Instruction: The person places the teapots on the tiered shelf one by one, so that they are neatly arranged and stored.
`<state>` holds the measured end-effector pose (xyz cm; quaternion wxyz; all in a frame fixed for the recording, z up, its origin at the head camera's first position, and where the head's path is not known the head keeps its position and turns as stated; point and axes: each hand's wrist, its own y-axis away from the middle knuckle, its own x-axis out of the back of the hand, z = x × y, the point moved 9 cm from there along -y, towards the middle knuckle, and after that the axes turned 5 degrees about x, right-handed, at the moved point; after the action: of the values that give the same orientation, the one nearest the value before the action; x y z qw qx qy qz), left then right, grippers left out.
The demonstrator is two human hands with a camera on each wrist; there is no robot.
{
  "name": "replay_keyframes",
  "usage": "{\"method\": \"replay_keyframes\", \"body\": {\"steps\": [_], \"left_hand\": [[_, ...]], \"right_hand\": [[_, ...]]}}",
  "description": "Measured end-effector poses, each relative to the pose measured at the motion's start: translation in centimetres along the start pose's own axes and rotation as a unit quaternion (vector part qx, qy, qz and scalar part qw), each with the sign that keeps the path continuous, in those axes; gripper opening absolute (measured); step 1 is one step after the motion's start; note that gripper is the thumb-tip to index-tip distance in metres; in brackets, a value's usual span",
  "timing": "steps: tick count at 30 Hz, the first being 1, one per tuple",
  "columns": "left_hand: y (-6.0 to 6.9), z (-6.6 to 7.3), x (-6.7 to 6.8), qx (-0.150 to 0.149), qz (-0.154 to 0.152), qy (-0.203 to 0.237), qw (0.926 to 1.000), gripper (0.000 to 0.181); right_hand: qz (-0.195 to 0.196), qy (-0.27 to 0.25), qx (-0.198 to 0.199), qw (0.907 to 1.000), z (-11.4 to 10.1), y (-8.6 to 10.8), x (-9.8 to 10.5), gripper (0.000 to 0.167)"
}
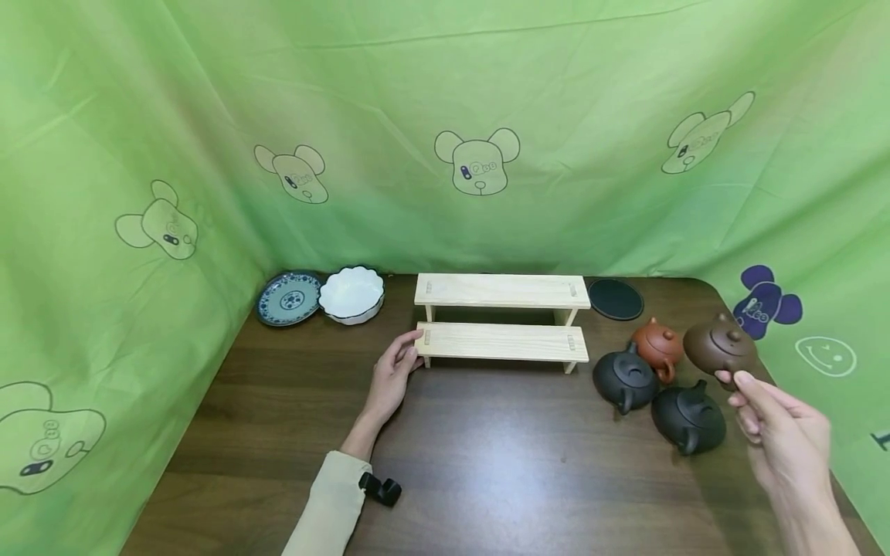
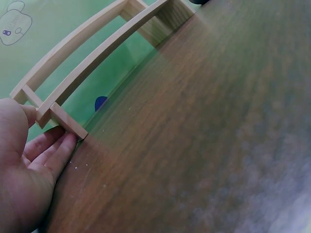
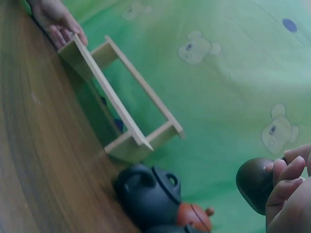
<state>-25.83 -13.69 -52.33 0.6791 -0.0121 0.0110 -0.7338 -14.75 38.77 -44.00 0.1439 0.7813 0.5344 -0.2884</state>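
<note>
The right hand [image 1: 789, 425] pinches the brown teapot [image 1: 706, 354] near the red teapot [image 1: 656, 344]; the left hand [image 1: 391, 382] grips the wooden stand [image 1: 501, 342]. With too much tilt, the brown lid [image 1: 730, 340] may fall.

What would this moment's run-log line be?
left hand: holds shelf end | right hand: holds brown teapot above table | on table: red teapot, two black teapots

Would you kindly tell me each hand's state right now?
Left hand: holding the two-tier wooden stand.
Right hand: holding the dark brown teapot.
</note>
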Motion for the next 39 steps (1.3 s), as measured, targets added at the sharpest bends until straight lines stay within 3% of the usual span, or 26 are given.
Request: {"method": "replay_keyframes", "body": {"steps": [14, 26, 39], "left_hand": [[0.0, -0.1, 0.1, 0.003, -0.004, -0.008, 1.0, 0.039], [0.1, -0.1, 0.1, 0.006, 0.0, -0.005, 1.0, 0.039], [0.0, -0.1, 0.0, 0.003, -0.003, -0.008, 1.0, 0.039]], "right_hand": [[-0.083, 0.052, -0.03, 0.9947, 2.5, 0.1, -5.8, 0.04], [-0.103, 0.063, -0.027, 0.9923, 4.8, 0.2, -9.9, 0.037], [-0.146, 0.111, -0.032, 0.9825, 7.0, 1.1, -13.5, 0.041]]}}
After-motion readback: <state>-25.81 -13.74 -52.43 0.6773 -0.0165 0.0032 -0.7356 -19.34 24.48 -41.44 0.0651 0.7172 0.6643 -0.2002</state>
